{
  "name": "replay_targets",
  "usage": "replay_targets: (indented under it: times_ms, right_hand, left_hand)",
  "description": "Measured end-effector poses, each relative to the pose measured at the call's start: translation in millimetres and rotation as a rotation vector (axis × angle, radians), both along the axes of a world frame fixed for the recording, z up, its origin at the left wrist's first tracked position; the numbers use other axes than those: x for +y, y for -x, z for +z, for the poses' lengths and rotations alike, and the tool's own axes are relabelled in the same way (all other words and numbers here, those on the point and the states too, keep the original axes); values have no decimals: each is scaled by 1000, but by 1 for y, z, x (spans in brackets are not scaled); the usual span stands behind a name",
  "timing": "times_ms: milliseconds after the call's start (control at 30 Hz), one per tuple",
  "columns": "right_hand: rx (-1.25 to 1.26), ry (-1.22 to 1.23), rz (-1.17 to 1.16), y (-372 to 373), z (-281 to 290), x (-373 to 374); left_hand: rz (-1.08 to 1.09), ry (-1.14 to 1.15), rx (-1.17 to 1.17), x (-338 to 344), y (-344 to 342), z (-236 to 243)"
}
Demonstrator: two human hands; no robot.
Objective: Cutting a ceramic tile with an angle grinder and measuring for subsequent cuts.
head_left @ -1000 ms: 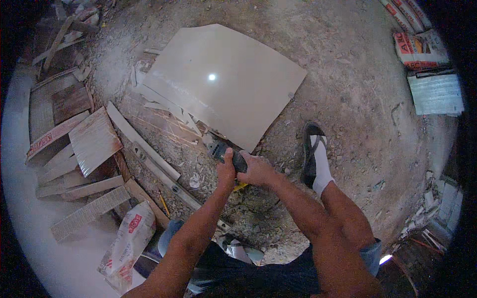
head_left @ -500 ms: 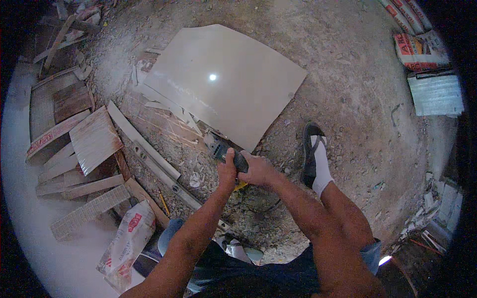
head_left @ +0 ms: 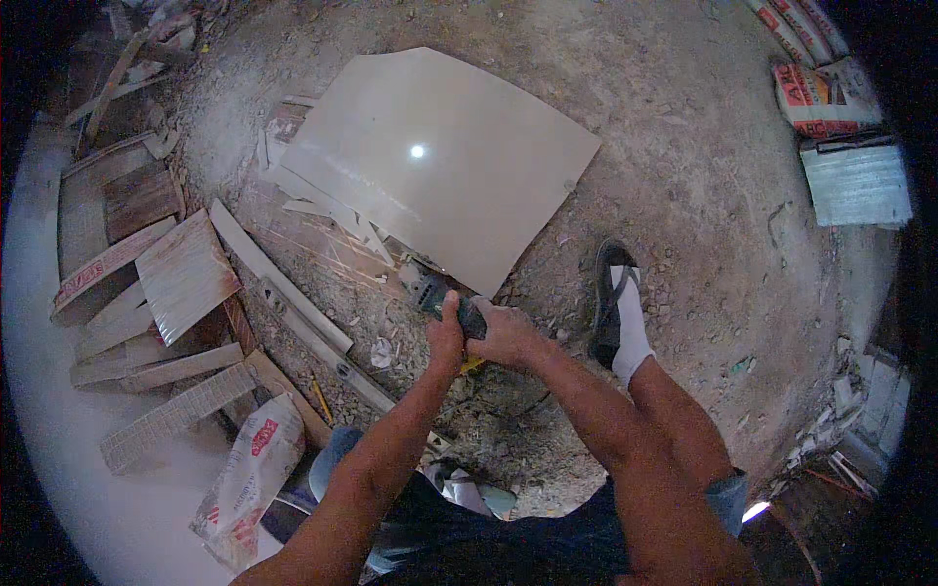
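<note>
Both of my hands are closed around a dark angle grinder [head_left: 424, 287]. My left hand [head_left: 447, 339] grips it from the left side, thumb up along the body. Wrapped round its rear part is my right hand [head_left: 510, 335]. The grinder's head is at the near-left edge of a large, glossy beige tile [head_left: 479, 186] that lies on the ground. Narrow, broken tile strips [head_left: 337, 212] lie along that edge. The disc itself is hard to make out. Something yellow [head_left: 472, 365] shows just below my hands.
A long level-like bar [head_left: 337, 363] and a pale strip [head_left: 283, 275] lie to the left. Beyond them are stacked tile pieces and boxes [head_left: 188, 275], and a white bag [head_left: 256, 469]. My sandalled foot [head_left: 618, 303] stands right of the tile. Sacks [head_left: 829, 98] lie far right.
</note>
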State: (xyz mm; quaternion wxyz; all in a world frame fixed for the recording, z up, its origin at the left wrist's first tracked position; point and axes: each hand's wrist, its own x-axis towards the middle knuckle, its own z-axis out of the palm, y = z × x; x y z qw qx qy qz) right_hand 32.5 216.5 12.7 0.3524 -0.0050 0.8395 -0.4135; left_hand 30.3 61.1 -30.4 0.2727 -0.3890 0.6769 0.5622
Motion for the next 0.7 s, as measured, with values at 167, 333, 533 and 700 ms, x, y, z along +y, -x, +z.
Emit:
replay_targets:
  times_ms: [167,333,533,700]
  right_hand:
    - [-10,5,-19,-1,-6,2]
    - [-28,-6,9,1,-4,-9]
    - [-20,9,-17,-1,-5,-5]
    - [6,-36,19,-5,-12,1]
  left_hand:
    - [-66,79,11,3,-1,-2]
    - [-39,76,-22,-23,-6,-47]
    - [-4,-1,33,-16,-6,-38]
    - [-11,46,59,7,-3,-2]
